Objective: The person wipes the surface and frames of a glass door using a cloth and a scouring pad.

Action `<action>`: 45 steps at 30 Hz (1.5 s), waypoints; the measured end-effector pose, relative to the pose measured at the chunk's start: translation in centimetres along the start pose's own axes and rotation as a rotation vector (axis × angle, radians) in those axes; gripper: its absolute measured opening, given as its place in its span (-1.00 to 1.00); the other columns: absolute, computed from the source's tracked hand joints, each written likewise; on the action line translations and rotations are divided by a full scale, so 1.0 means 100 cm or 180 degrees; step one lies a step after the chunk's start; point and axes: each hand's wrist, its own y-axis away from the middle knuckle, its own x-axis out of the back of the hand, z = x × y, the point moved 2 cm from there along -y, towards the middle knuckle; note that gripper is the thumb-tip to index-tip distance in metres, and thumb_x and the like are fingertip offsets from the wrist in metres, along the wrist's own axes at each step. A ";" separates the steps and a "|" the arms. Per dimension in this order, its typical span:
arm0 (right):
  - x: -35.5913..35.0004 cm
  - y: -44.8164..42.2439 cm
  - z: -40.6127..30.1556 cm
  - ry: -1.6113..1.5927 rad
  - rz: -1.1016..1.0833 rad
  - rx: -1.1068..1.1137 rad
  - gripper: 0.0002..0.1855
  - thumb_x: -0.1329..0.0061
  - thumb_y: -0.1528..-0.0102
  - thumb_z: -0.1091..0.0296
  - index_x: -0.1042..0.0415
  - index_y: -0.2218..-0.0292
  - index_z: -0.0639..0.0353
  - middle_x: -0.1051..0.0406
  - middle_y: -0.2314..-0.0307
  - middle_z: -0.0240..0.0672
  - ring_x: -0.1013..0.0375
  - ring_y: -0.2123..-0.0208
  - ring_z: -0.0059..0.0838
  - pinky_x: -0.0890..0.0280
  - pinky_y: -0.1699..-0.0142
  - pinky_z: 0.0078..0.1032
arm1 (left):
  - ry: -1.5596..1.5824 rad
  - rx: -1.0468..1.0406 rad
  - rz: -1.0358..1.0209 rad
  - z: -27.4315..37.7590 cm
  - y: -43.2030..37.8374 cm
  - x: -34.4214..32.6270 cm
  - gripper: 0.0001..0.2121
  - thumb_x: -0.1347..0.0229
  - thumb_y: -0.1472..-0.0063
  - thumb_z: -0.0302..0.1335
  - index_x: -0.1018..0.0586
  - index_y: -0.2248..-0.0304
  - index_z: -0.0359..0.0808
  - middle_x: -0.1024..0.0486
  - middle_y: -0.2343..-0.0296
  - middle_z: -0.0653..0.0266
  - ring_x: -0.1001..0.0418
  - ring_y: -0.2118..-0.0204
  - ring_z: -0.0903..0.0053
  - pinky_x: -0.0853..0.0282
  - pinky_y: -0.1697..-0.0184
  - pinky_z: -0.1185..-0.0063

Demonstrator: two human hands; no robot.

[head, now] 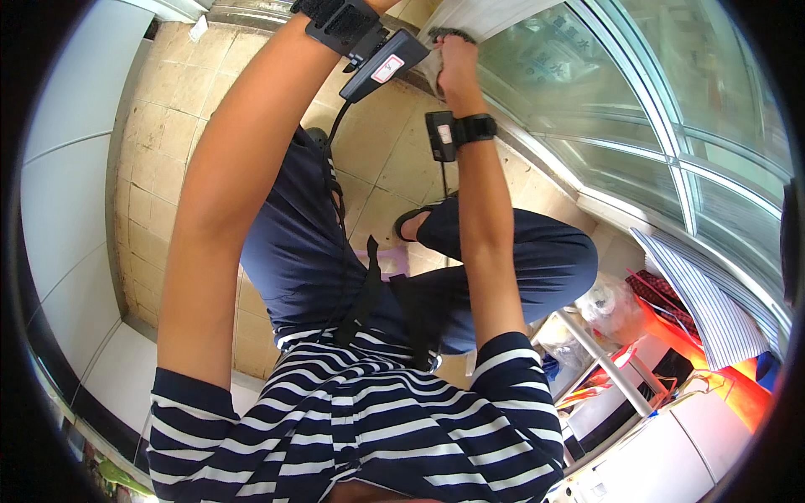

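Observation:
My right hand (458, 61) is closed around a greyish cloth (433, 72). A darker piece, perhaps part of the same cloth, shows beyond the knuckles. The hand is at the lower edge of a white panel (481, 16), beside a glazed sliding door (566, 82). My left forearm (251, 144) reaches up past the top edge of the view, so my left hand is out of sight. Each wrist wears a black strap with a small black device, the left one (385, 66) and the right one (442, 136), and a cable trails from each.
Beige floor tiles (371, 144) lie under my sandalled feet. White cabinet fronts (69, 182) line the left side. At the right are a metal-framed rack (604, 361), plastic bags (610, 305), an orange bag (729, 390) and striped fabric (704, 302). A pink plastic stool (393, 258) partly shows between my legs.

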 end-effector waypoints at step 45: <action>0.097 0.162 -0.178 -0.0780 -0.1980 0.0518 -0.70 0.14 -0.29 0.20 -0.42 0.15 0.28 -0.47 0.25 -0.35 -0.41 0.19 -0.55 -0.28 0.07 -0.56 | 0.2649 0.3202 -0.2635 -0.049 0.112 -0.056 -0.48 0.24 -0.37 -0.04 -0.43 -0.05 -0.29 -0.51 0.06 0.07 -0.53 0.08 0.14 -0.49 0.05 0.19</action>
